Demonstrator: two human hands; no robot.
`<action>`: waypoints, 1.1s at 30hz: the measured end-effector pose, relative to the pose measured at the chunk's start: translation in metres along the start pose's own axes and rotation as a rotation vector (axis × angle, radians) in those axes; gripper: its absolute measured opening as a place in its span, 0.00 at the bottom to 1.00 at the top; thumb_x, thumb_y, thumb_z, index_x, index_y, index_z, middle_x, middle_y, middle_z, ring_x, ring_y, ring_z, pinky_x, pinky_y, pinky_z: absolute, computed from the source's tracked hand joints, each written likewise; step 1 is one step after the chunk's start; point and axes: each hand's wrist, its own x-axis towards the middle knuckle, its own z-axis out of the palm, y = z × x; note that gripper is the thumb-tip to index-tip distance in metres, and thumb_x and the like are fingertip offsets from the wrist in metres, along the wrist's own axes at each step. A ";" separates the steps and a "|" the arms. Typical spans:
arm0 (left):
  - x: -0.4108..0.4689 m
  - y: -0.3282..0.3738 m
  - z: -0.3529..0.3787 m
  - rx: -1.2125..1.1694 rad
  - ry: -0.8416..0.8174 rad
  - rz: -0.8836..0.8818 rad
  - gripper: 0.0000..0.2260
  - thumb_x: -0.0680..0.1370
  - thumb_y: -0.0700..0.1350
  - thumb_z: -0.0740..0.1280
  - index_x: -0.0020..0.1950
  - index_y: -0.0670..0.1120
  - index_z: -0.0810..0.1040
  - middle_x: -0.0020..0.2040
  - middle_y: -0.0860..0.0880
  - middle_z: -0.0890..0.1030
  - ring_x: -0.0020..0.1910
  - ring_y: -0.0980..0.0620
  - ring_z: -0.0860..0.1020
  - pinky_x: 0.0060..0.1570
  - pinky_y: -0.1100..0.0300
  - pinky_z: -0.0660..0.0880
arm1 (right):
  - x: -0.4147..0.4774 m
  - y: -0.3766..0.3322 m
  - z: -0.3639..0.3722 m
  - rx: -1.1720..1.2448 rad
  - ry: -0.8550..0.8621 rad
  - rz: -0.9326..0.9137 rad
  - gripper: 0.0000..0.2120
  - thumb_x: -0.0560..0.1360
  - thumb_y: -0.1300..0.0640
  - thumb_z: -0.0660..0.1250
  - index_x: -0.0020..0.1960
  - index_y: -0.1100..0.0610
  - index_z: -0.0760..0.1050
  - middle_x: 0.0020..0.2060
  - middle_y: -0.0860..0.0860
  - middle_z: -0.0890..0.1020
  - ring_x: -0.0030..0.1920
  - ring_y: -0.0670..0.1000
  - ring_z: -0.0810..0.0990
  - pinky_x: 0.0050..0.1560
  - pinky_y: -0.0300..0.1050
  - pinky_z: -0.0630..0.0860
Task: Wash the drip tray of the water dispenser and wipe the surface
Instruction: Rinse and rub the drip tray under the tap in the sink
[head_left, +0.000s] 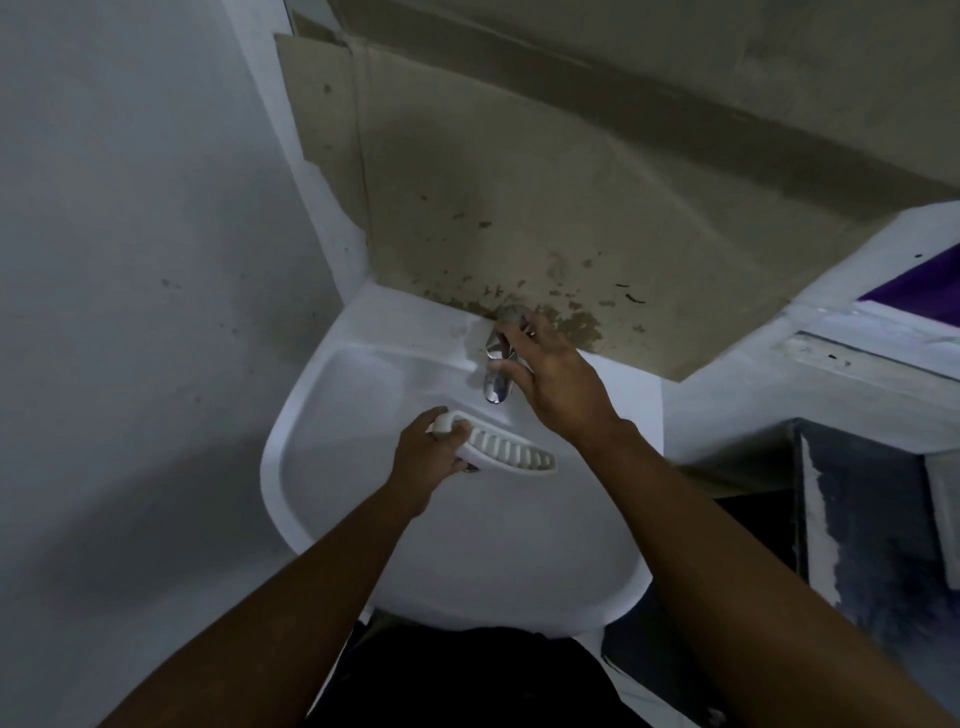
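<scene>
— Where's the drip tray (506, 451)?

— Over the white sink (322, 525), just under the tap (497, 383). The left hand (426, 460) grips its left end.

— And the right hand (558, 384)?

— Its fingers are curled around the tap handle. I can't make out any running water in this dim view.

— So how far along?

— Washing is barely starting, I'd say; wiping the dispenser surface is still left.

No text, label, brand, number or sign can be read anywhere in this view.
</scene>
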 end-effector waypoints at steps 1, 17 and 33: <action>0.001 0.001 0.001 0.004 0.007 -0.007 0.15 0.76 0.38 0.69 0.62 0.41 0.75 0.56 0.41 0.77 0.48 0.44 0.80 0.31 0.60 0.81 | 0.000 -0.001 0.000 -0.029 0.016 -0.014 0.22 0.80 0.45 0.59 0.70 0.53 0.70 0.69 0.58 0.70 0.61 0.60 0.75 0.52 0.51 0.78; 0.013 -0.011 -0.010 -0.009 0.044 0.033 0.14 0.75 0.36 0.69 0.59 0.43 0.73 0.57 0.40 0.75 0.53 0.43 0.79 0.45 0.55 0.80 | -0.063 -0.002 0.055 0.396 0.008 0.390 0.17 0.78 0.56 0.59 0.61 0.63 0.77 0.59 0.60 0.81 0.60 0.59 0.79 0.64 0.50 0.73; -0.021 -0.015 -0.058 -0.001 -0.078 0.197 0.12 0.74 0.37 0.69 0.55 0.43 0.72 0.53 0.44 0.80 0.52 0.48 0.80 0.53 0.48 0.78 | -0.039 0.010 0.092 0.226 -0.432 0.442 0.26 0.78 0.35 0.47 0.66 0.43 0.74 0.66 0.45 0.76 0.70 0.47 0.70 0.69 0.52 0.64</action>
